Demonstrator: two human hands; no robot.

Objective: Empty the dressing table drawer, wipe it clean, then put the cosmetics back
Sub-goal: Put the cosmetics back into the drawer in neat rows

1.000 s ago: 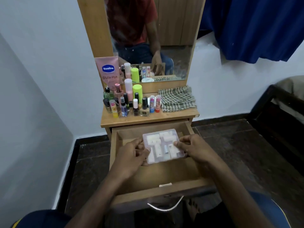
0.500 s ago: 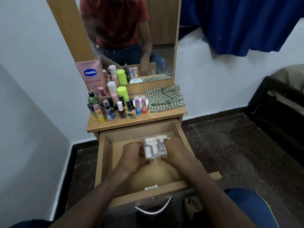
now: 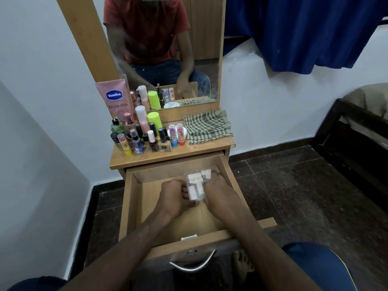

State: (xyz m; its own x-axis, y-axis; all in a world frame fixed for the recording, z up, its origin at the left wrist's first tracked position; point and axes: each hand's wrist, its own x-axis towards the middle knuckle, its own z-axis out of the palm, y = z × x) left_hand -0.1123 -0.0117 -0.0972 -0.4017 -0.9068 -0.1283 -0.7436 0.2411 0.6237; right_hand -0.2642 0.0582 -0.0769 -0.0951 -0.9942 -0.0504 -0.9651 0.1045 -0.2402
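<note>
Our two hands hold a clear plastic cosmetics case [image 3: 198, 183] low inside the open drawer [image 3: 134, 206] of the dressing desk [image 3: 147, 158], toward its back right corner. The left hand [image 3: 175, 196] curls its fingers round the case's left edge; the right hand [image 3: 218, 196] grips the right edge, its fingertips close to the drawer's right wall. White compartments show through the case, blurred.

The drawer is pulled well out toward us, its metal handle [image 3: 193, 264] at the front edge and a small latch [image 3: 189, 237] on the inner lip. To the left of the case the wooden drawer floor lies bare – open room between our left hand and the left wall.

On the desk top above, bottles crowd the left half: a pink Vaseline tube [image 3: 115, 99] leaning against the mirror frame, a lime-green capped bottle [image 3: 154, 120], a pink bottle with a white cap [image 3: 141, 118], nail-polish bottles [image 3: 154, 141] and two lip balm sticks [image 3: 176, 135] near the front edge. A folded green checked cloth [image 3: 206, 127] fills the right half, reaching the desk's right edge.

The mirror [image 3: 168, 49] reflects a person in a red shirt. White wall stands close on the left of the desk – dark tiled floor [image 3: 294, 196] opens to the right, bounded by a dark wooden bed frame [image 3: 346, 133]. A blue curtain [image 3: 304, 28] hangs at upper right.
</note>
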